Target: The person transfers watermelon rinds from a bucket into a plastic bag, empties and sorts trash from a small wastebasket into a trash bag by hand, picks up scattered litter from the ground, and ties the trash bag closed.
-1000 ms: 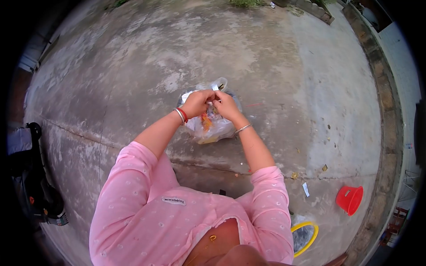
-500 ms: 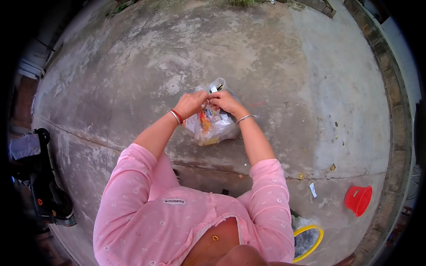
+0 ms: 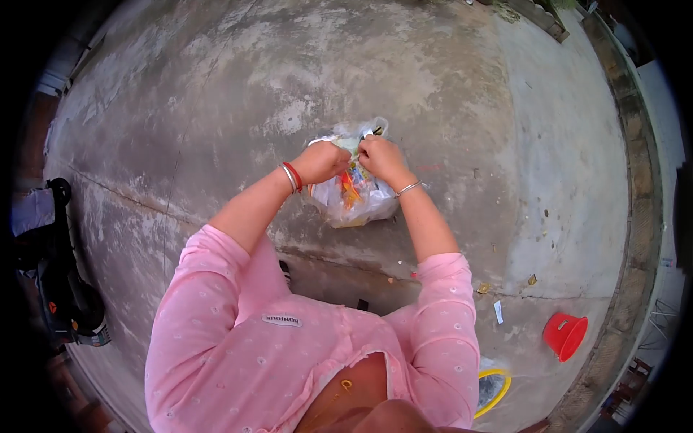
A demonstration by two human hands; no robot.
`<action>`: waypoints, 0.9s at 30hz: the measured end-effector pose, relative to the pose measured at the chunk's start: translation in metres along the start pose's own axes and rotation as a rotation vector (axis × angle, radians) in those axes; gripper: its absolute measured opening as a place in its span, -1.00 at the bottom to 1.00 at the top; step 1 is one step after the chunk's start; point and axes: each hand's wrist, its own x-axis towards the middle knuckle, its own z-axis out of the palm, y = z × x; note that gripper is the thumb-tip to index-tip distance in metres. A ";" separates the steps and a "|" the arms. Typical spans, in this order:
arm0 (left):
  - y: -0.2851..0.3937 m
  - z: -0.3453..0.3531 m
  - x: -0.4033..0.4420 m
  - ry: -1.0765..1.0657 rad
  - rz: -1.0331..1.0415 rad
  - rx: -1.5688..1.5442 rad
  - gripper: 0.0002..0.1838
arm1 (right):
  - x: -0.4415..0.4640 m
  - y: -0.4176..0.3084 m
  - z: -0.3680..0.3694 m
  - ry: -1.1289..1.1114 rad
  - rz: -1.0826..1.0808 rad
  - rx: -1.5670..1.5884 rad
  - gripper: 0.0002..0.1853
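Note:
On the concrete ground in front of me sits a clear plastic bag (image 3: 361, 208), filled with mixed items. Orange, yellow and white wrappers show through its side. My left hand (image 3: 325, 162), with a red and a silver bracelet at the wrist, is closed at the bag's upper left edge. Closed on the upper right part is my right hand (image 3: 382, 157), which has a silver bangle. A gap lies between the two fists, and the bag's contents show there. A dark and white item pokes up at the top, behind my right hand.
A red bucket (image 3: 565, 336) lies tilted on the right. Nearer me is a yellow-rimmed container (image 3: 498, 390), partly hidden by my sleeve. A white paper scrap (image 3: 498, 312) and small litter dot the ground. A black scooter (image 3: 68, 289) stands at left; a brick edging (image 3: 641, 216) runs along the right.
My hands, close together before, have moved apart, left hand to the left and right hand to the right. The bag's top is spread wider between them. The whole view has shifted slightly.

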 end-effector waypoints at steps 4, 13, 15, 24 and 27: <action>0.009 -0.016 -0.008 -0.160 -0.473 -0.521 -0.78 | -0.013 -0.002 -0.013 0.170 -0.061 -0.166 -0.94; 0.006 0.052 -0.055 0.102 -0.666 -0.558 -0.73 | -0.107 -0.104 -0.027 0.104 0.245 0.236 -0.61; 0.007 0.063 -0.060 0.193 -0.595 -0.391 -0.72 | -0.100 -0.107 -0.003 0.188 0.239 0.350 -0.58; 0.022 0.067 -0.057 0.230 -0.651 -0.229 -0.81 | -0.098 -0.124 0.017 0.116 0.455 0.584 -0.49; 0.001 0.076 -0.059 0.225 -0.607 -0.474 -0.86 | -0.099 -0.115 0.025 0.097 0.493 0.772 -0.46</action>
